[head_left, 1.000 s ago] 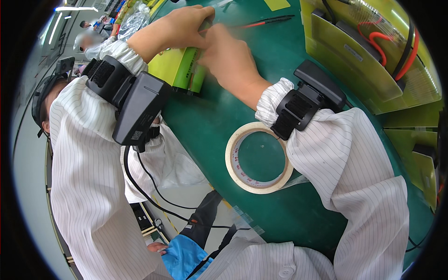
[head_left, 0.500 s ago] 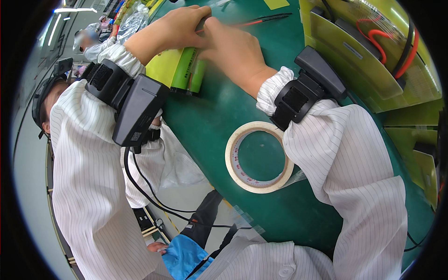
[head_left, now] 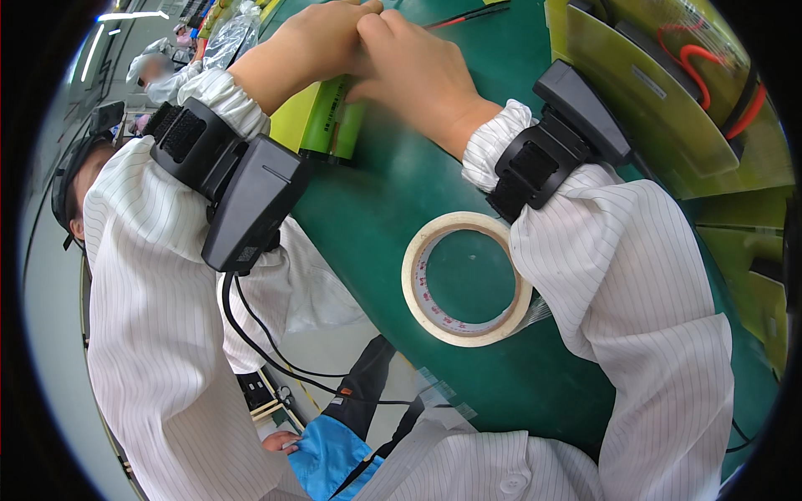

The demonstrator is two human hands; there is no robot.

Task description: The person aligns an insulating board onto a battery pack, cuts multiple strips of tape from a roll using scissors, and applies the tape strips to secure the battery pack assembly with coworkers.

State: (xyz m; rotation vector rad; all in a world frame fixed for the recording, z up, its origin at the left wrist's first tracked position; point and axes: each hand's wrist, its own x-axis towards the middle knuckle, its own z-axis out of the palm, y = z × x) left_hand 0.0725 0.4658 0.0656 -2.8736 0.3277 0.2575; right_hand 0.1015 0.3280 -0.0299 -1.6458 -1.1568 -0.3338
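A battery pack of green cylindrical cells [head_left: 332, 121] with a yellow-green board lies at the far left edge of the green table. Over its far end, my left hand [head_left: 322, 37] is closed, its fingertips bent out of sight near the frame's top. My right hand [head_left: 418, 71] meets it from the right, also closed, with thumb and fingers curled in beside the cells. Whatever the two hands pinch is hidden behind the knuckles. Red and black wires [head_left: 468, 15] stick out past my right hand onto the table.
A roll of cream tape [head_left: 410, 284] lies flat nearer me, by my right sleeve. Yellow-green panels [head_left: 643, 92] with red and black cables stand along the right. Clear film sits at the back left. Another person [head_left: 83, 188] is close on the left, beyond my left arm.
Both hands sit slightly higher in the picture, and less of the wires shows past my right hand. My hands stay together at the battery pack. The tape roll is in about the same place.
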